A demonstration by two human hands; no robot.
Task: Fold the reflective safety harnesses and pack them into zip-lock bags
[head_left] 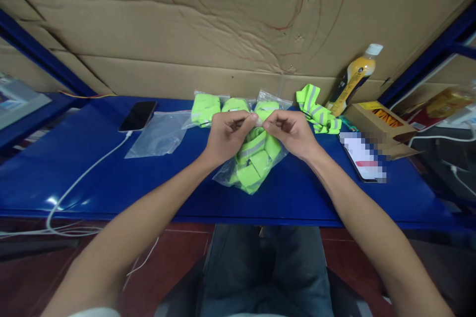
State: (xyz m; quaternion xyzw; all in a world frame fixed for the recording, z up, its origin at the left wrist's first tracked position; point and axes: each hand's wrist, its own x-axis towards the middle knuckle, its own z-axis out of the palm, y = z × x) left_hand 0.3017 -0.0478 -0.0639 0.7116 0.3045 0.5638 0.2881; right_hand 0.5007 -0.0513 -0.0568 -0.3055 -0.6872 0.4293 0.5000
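A clear plastic bag (pixel 225 173) with a folded neon-yellow reflective strap (pixel 255 161) inside hangs over the middle of the blue table (pixel 178 183). My left hand (pixel 230 133) pinches its top edge between thumb and forefinger. Close beside it, my right hand (pixel 290 131) pinches the same edge, with the fingertips nearly touching. Behind my hands are bagged neon straps, one at the left (pixel 206 109), one in the middle (pixel 236 104) and one at the right (pixel 267 105). A loose neon strap (pixel 318 110) lies past my right hand.
An empty clear bag (pixel 159 133) and a black phone (pixel 137 116) on a white cable lie left. At the right are a yellow bottle (pixel 353 81), an open cardboard box (pixel 377 129) and a lit phone (pixel 362 157). A cardboard wall (pixel 167 34) rises behind.
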